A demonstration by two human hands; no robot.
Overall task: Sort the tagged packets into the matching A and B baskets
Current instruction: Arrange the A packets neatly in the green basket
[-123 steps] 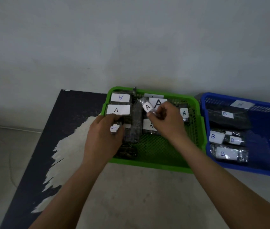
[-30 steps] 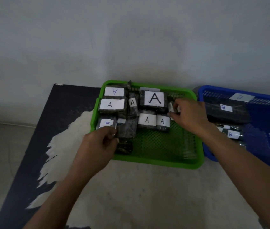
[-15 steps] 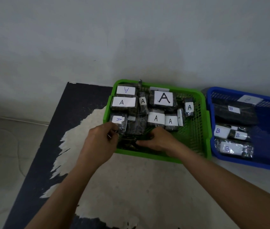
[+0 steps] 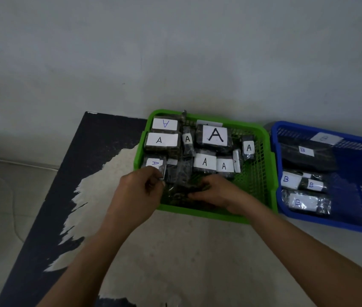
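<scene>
A green basket (image 4: 262, 173) holds several dark packets with white tags marked A, among them a big one (image 4: 215, 135). Beside it on the right, a blue basket (image 4: 352, 224) holds several packets tagged B (image 4: 301, 202). My left hand (image 4: 138, 196) is at the green basket's near left corner, its fingertips pinching the corner of a small A packet (image 4: 154, 163). My right hand (image 4: 217, 192) lies low in the basket's front, fingers on a dark clear-wrapped packet (image 4: 175, 194); whether they curl round it is hidden.
Both baskets sit on a worn table with a dark, peeling surface (image 4: 87, 173), pushed against a pale wall (image 4: 175, 52). A light floor (image 4: 3, 196) shows to the left of the table edge.
My right hand came from the basket's right side down to the dark packet at the front. My left hand stayed at the near left corner on the small A packet.
</scene>
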